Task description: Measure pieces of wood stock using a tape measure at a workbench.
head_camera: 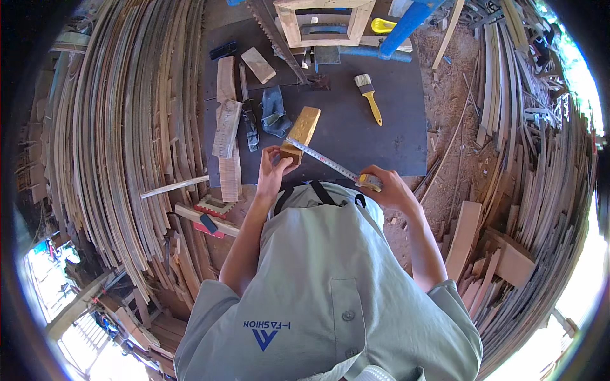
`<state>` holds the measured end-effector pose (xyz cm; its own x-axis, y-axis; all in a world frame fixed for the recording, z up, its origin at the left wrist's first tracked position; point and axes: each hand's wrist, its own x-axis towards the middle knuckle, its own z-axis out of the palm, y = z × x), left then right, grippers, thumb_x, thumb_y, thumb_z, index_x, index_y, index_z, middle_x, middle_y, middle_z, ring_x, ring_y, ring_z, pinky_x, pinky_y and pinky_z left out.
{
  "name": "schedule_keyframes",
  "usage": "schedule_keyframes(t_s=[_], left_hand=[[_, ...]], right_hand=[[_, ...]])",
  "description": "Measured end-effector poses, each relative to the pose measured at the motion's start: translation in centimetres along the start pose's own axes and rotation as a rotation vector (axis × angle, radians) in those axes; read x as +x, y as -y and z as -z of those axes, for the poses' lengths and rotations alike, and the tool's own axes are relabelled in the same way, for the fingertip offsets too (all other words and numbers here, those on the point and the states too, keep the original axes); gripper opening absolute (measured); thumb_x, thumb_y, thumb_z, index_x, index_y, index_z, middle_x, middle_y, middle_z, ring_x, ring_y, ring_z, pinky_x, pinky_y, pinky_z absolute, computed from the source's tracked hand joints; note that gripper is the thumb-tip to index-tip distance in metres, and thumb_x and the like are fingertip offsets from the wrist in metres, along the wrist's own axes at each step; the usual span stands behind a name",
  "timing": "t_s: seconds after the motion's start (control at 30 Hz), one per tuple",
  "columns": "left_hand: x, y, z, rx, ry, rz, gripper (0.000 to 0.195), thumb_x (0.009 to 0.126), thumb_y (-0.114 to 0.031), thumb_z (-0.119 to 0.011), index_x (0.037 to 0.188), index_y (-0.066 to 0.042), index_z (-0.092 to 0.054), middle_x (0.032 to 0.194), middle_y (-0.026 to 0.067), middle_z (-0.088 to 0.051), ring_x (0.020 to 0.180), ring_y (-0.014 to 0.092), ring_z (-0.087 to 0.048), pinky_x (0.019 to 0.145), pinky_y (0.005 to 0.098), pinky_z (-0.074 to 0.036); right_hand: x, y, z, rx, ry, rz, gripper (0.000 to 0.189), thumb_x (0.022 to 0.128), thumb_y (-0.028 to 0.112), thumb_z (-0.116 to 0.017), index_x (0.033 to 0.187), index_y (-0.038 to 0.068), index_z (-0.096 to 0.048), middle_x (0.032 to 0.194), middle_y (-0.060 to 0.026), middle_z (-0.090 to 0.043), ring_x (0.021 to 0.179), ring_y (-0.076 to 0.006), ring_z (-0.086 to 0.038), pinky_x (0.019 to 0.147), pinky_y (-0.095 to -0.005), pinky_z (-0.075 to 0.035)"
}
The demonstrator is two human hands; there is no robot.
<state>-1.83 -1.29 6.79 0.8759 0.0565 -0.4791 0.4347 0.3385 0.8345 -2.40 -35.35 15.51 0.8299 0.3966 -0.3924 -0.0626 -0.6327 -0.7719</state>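
Observation:
My left hand (275,172) grips the near end of a yellowish wooden block (305,127), which tilts away from me over the dark work table (391,143). In my right hand (391,186) is a tape measure (369,182) with a yellow case. Its pulled-out blade (326,161) runs up and left from the case to the block, and the blade's end lies across the block near my left fingers. Beyond the block lies a dark blue cloth piece (275,112). To the right, a paintbrush (367,97) with a yellow handle rests on the table.
A bandsaw blade (279,40) comes down into the table at the back. Behind it are a wooden frame (355,28) and a blue metal bar (405,28). Wood offcuts (228,131) lie at the table's left. Stacked wooden strips (128,119) flank the left side.

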Motion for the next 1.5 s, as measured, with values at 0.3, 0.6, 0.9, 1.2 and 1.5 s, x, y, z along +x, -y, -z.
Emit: schedule_keyframes(t_s=[0.3,0.6,0.9,1.2,1.5], left_hand=[[-0.6,-0.4,0.9,0.121,0.015,-0.002,0.045,0.095,0.004,-0.072,0.133,-0.001,-0.05,0.132,0.0209,-0.058,0.115,0.029,-0.069,0.091,0.0396,-0.067],[-1.2,-0.2,0.5,0.034,-0.009,0.189,0.05,0.096,0.002,-0.07,0.14,-0.002,-0.046,0.13,0.022,-0.063,0.112,0.031,-0.073,0.095,0.0404,-0.065],[0.2,-1.5,0.3,-0.157,0.107,0.36,0.042,0.109,-0.032,-0.059,0.139,-0.006,-0.048,0.13,0.0225,-0.064,0.113,0.037,-0.073,0.099,0.0478,-0.062],[-0.1,-1.3,-0.8,-0.132,0.057,0.405,0.037,0.109,-0.037,-0.06,0.13,-0.007,-0.052,0.122,0.0194,-0.066,0.111,0.037,-0.073,0.094,0.0502,-0.064],[-0.1,0.1,0.0,-0.106,0.071,0.358,0.028,0.11,-0.024,-0.059,0.129,-0.005,-0.051,0.119,0.0199,-0.07,0.107,0.037,-0.075,0.096,0.049,-0.063]], right_hand=[[-0.8,2.1,0.7,-0.129,-0.022,-0.03,0.032,0.088,0.024,-0.076,0.117,0.012,-0.069,0.106,-0.0176,-0.077,0.097,-0.0408,-0.074,0.083,-0.0475,-0.06],[-1.6,2.4,0.8,-0.26,-0.034,0.011,0.036,0.086,0.019,-0.079,0.119,0.013,-0.068,0.107,-0.0149,-0.077,0.094,-0.0387,-0.075,0.079,-0.0461,-0.061],[-2.7,0.7,1.2,-0.318,-0.114,0.051,0.04,0.082,0.013,-0.079,0.12,0.01,-0.068,0.107,-0.0127,-0.073,0.091,-0.0385,-0.073,0.077,-0.0464,-0.06],[-2.5,0.7,0.2,-0.315,-0.114,0.063,0.042,0.084,0.016,-0.08,0.121,0.012,-0.063,0.111,-0.0139,-0.072,0.103,-0.0381,-0.071,0.081,-0.0471,-0.061],[-2.9,-0.9,-0.2,-0.261,-0.125,0.043,0.041,0.085,0.017,-0.08,0.123,0.013,-0.064,0.115,-0.0117,-0.072,0.105,-0.0374,-0.072,0.084,-0.0463,-0.061]])
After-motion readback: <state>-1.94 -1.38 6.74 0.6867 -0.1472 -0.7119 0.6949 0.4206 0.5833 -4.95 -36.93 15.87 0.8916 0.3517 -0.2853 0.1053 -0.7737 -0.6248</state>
